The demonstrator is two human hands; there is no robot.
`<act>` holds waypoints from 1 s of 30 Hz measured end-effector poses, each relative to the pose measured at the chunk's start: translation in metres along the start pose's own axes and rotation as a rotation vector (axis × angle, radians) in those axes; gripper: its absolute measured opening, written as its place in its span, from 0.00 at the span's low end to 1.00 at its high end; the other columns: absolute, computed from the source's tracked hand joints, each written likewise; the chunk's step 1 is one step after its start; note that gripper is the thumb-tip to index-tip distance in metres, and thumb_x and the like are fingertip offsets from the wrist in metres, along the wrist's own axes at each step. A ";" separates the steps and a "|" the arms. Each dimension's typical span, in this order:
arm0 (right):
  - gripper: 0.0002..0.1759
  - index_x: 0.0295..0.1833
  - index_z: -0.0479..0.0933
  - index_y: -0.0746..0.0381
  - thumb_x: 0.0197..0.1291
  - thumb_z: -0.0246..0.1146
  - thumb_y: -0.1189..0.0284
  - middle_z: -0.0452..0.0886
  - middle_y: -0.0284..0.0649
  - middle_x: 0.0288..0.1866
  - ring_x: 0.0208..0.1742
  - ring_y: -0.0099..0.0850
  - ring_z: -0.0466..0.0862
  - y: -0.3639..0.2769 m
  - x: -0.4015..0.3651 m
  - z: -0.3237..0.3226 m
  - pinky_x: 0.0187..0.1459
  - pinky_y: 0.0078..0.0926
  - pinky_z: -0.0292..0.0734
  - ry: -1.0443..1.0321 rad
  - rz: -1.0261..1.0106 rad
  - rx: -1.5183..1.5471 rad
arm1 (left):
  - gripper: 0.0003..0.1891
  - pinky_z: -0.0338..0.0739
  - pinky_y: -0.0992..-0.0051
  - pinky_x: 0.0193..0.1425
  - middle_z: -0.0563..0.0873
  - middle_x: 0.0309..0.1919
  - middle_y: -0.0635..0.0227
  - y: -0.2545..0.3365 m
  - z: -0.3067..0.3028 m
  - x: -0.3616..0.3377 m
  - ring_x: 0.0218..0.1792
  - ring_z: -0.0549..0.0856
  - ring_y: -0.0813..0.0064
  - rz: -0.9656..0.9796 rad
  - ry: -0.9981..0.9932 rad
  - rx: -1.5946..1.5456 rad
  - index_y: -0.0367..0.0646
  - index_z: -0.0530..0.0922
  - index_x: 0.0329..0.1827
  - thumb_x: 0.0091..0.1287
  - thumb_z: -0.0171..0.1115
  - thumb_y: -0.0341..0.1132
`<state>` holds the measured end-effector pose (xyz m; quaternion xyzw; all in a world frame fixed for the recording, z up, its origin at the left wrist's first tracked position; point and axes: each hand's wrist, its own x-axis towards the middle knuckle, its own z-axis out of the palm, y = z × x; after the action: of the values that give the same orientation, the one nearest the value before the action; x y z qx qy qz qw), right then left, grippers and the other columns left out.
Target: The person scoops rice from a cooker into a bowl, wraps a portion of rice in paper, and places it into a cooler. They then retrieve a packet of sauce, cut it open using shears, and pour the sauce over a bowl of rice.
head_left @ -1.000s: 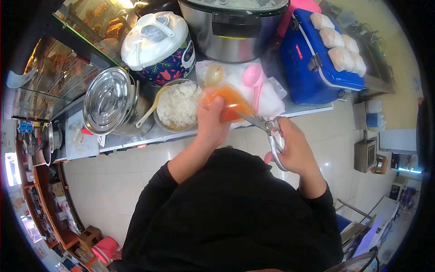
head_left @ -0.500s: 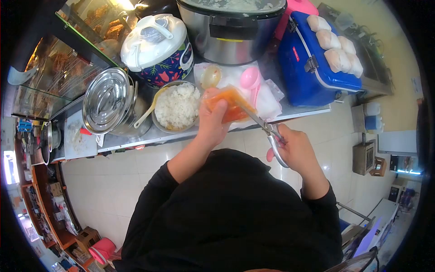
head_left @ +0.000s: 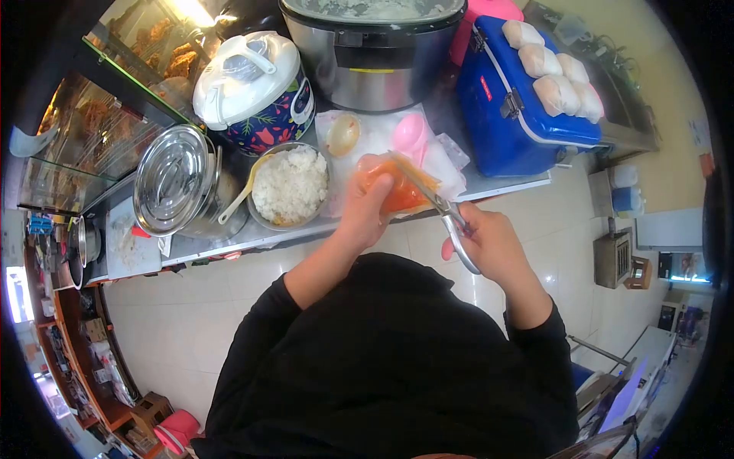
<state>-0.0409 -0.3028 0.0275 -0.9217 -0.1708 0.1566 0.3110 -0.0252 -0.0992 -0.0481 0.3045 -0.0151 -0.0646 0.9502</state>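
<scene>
My left hand (head_left: 367, 203) grips a clear bag of orange-red sauce (head_left: 404, 197) above the counter's front edge. Metal scissors (head_left: 451, 223) are in my right hand (head_left: 489, 241), their blades lying over the top of the bag. Behind the bag, a pink scoop (head_left: 410, 134) and a yellowish ladle (head_left: 343, 136) rest on white plastic (head_left: 375, 130). Left of my hands stands a bowl of white rice (head_left: 290, 183) with a cream spoon (head_left: 246, 191) at its rim.
A steel pot with a lid (head_left: 174, 180) and a floral rice container (head_left: 264, 115) stand at the left. Behind is a large cooker (head_left: 375, 69). To the right, a blue cooler (head_left: 508, 115) carries several wrapped white packs (head_left: 554, 96). A glass food case (head_left: 115, 99) is far left.
The scissors have shifted up and left, with their blades further over the bag. The sauce bag has tilted and bulges more. The counter items appear slightly shifted left in view.
</scene>
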 end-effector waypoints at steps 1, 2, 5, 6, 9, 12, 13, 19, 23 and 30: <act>0.06 0.38 0.70 0.63 0.53 0.57 0.77 0.81 0.39 0.21 0.22 0.34 0.78 0.006 0.000 0.002 0.27 0.26 0.69 0.002 -0.007 0.003 | 0.10 0.77 0.67 0.55 0.76 0.45 0.67 -0.001 0.000 0.001 0.50 0.78 0.74 -0.018 0.001 -0.011 0.44 0.66 0.47 0.67 0.55 0.32; 0.06 0.37 0.70 0.63 0.53 0.57 0.77 0.81 0.39 0.21 0.22 0.34 0.77 0.009 0.000 0.003 0.27 0.26 0.69 0.002 -0.013 0.006 | 0.10 0.77 0.67 0.55 0.76 0.46 0.67 -0.003 -0.002 0.001 0.50 0.78 0.73 -0.036 0.004 -0.022 0.44 0.66 0.47 0.67 0.55 0.32; 0.13 0.34 0.69 0.63 0.51 0.62 0.67 0.77 0.50 0.24 0.30 0.50 0.79 -0.008 0.003 -0.004 0.31 0.40 0.71 0.042 0.062 -0.077 | 0.11 0.78 0.66 0.55 0.76 0.47 0.67 -0.013 -0.011 0.003 0.50 0.79 0.72 -0.084 -0.036 0.001 0.44 0.67 0.50 0.67 0.55 0.31; 0.13 0.34 0.69 0.63 0.51 0.63 0.66 0.77 0.50 0.24 0.30 0.50 0.79 -0.005 0.003 -0.004 0.31 0.40 0.71 0.025 0.072 -0.037 | 0.11 0.78 0.66 0.55 0.76 0.48 0.66 -0.015 -0.011 0.003 0.50 0.79 0.72 -0.099 -0.059 0.018 0.44 0.67 0.50 0.67 0.55 0.31; 0.15 0.34 0.70 0.63 0.52 0.63 0.64 0.77 0.51 0.25 0.30 0.50 0.79 0.009 0.006 -0.001 0.32 0.40 0.71 -0.015 0.110 0.069 | 0.12 0.78 0.67 0.55 0.77 0.48 0.66 -0.014 -0.008 0.008 0.49 0.80 0.72 -0.127 -0.023 0.034 0.43 0.67 0.52 0.67 0.54 0.31; 0.16 0.35 0.71 0.63 0.52 0.63 0.62 0.77 0.50 0.26 0.31 0.49 0.79 0.014 0.010 0.002 0.32 0.39 0.71 -0.021 0.155 0.096 | 0.14 0.78 0.65 0.54 0.78 0.48 0.65 -0.021 -0.013 0.012 0.50 0.80 0.71 -0.137 -0.001 0.079 0.45 0.67 0.55 0.68 0.55 0.35; 0.16 0.35 0.71 0.63 0.52 0.63 0.62 0.77 0.50 0.26 0.31 0.48 0.79 0.011 0.011 0.002 0.32 0.39 0.71 -0.008 0.156 0.068 | 0.14 0.79 0.66 0.53 0.78 0.48 0.65 -0.022 -0.014 0.013 0.49 0.80 0.71 -0.173 -0.007 0.106 0.45 0.67 0.55 0.69 0.55 0.35; 0.14 0.36 0.73 0.64 0.55 0.61 0.62 0.79 0.47 0.27 0.30 0.42 0.80 0.046 0.029 0.017 0.32 0.34 0.71 0.004 0.240 0.190 | 0.17 0.82 0.70 0.48 0.78 0.47 0.64 -0.044 -0.026 0.039 0.47 0.81 0.70 -0.274 0.029 0.213 0.43 0.67 0.57 0.68 0.55 0.37; 0.12 0.37 0.75 0.63 0.57 0.58 0.64 0.80 0.45 0.27 0.28 0.38 0.80 0.081 0.032 0.032 0.31 0.32 0.71 0.054 0.254 0.293 | 0.21 0.82 0.69 0.49 0.78 0.48 0.63 -0.059 -0.029 0.067 0.47 0.82 0.70 -0.469 0.030 0.300 0.41 0.66 0.58 0.67 0.57 0.40; 0.12 0.36 0.78 0.63 0.60 0.55 0.65 0.78 0.40 0.25 0.28 0.31 0.77 0.086 0.025 0.029 0.32 0.27 0.70 0.020 0.341 0.369 | 0.22 0.81 0.69 0.49 0.78 0.49 0.61 -0.079 -0.040 0.075 0.47 0.82 0.69 -0.506 -0.011 0.242 0.41 0.66 0.59 0.67 0.58 0.43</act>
<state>-0.0111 -0.3415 -0.0533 -0.8662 0.0220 0.2262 0.4449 0.0428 -0.1493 -0.1272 0.4095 0.0488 -0.2991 0.8605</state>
